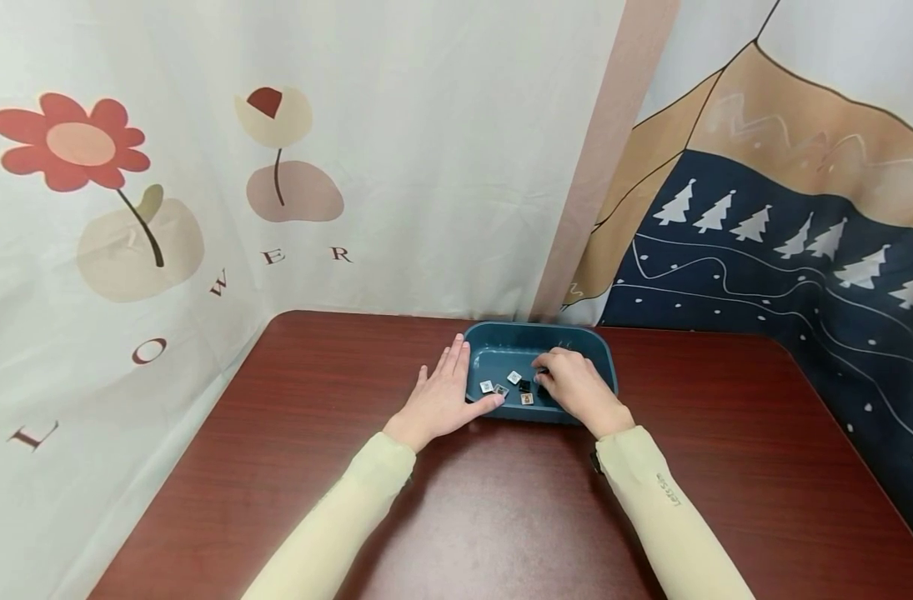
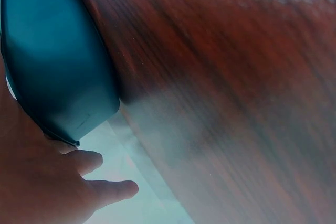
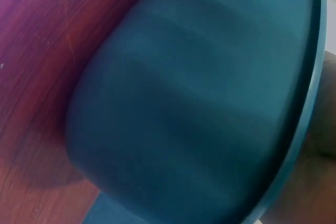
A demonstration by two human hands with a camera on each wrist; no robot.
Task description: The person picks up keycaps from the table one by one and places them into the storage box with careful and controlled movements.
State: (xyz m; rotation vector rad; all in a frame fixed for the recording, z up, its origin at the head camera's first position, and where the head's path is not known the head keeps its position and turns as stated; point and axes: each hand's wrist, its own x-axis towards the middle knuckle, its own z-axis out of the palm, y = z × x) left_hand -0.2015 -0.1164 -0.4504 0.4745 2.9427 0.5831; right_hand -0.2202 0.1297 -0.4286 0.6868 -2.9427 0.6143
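Note:
A dark teal plastic tray stands near the far edge of the table. Several small square pieces lie on its floor, among them a white one, a black one and one with a brownish face. My left hand rests at the tray's left end, fingers straight along the rim and thumb across the near left corner. Inside the right half, my right hand reaches down with bent fingers. Something dark shows by its fingertips; whether they pinch it is hidden. Both wrist views mostly show the tray's outer wall.
The reddish-brown wooden table extends around the tray on both sides and in front. Behind it hangs a pale curtain with printed flowers and letters. On the right is a dark blue printed cloth with white trees.

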